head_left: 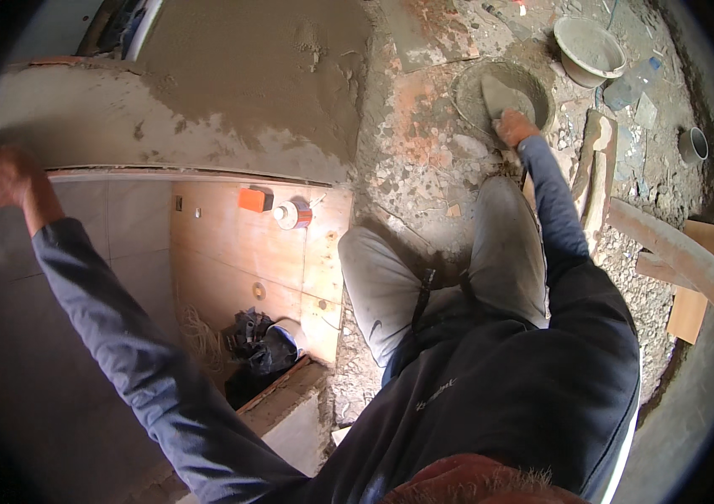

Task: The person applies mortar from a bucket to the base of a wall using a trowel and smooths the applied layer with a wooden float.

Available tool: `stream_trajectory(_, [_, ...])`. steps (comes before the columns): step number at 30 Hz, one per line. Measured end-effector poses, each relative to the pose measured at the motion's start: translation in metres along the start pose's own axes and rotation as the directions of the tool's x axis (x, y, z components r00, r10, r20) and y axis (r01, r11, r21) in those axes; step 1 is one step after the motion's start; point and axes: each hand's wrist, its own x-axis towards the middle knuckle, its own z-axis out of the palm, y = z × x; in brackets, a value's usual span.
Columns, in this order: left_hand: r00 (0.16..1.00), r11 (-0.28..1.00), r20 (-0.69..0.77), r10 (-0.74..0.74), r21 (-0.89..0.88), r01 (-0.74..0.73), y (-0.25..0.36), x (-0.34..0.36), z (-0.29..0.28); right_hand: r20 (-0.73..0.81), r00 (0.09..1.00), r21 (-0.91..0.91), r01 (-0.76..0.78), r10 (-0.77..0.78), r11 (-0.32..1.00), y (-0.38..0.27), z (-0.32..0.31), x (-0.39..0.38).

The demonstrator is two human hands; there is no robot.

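At the far left my left hand (6, 175) has its fingers curled at the end of a mortar-streaked ledge (88, 130); what they grip is not clear. My right hand (515, 128) holds a trowel (498, 94) by its handle, blade down in a round mortar tub (539, 88). Wet grey mortar (248, 84) coats the surface beyond the ledge, and a thin strip (189, 172) runs along the ledge's near edge.
Below the ledge, a recess has a plywood panel (231, 244), orange box (254, 198), can (290, 215) and black bag (273, 353). At right are a white bucket (590, 46), plastic bottle (630, 86), cup (693, 144) and boards (686, 315) on rubble. My knees rest between.
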Motion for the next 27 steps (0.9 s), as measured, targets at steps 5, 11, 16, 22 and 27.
stream_trajectory(5, [0.998, 0.998, 0.017, 0.053, 0.032, -0.054, 0.039, -0.012, -0.009, -0.062, 0.997, 0.096, 0.051, -0.046, 0.994, 0.089, -0.018, 0.019])
stream_trajectory(11, [0.985, 0.94, 0.102, -0.137, -0.299, 0.162, 0.082, -0.034, -0.017, -0.269, 0.66, 0.12, -0.7, 0.702, 0.704, 0.245, 0.023, -0.118])
stream_trajectory(16, [0.999, 0.997, 0.033, 0.024, -0.08, -0.021, 0.078, -0.03, -0.011, -0.402, 0.699, 0.015, -0.641, 0.591, 0.768, 0.283, 0.109, -0.195])
stream_trajectory(22, [0.998, 0.997, -0.005, 0.069, -0.019, -0.069, 0.06, -0.021, -0.018, -0.224, 0.641, 0.585, -0.515, 0.735, 0.627, 0.237, 0.027, -0.193])
stream_trajectory(27, [0.989, 0.991, -0.058, 0.132, 0.006, -0.132, 0.046, -0.03, -0.008, -0.246, 0.739, 0.811, -0.198, 0.627, 0.55, 0.104, -0.117, -0.226])
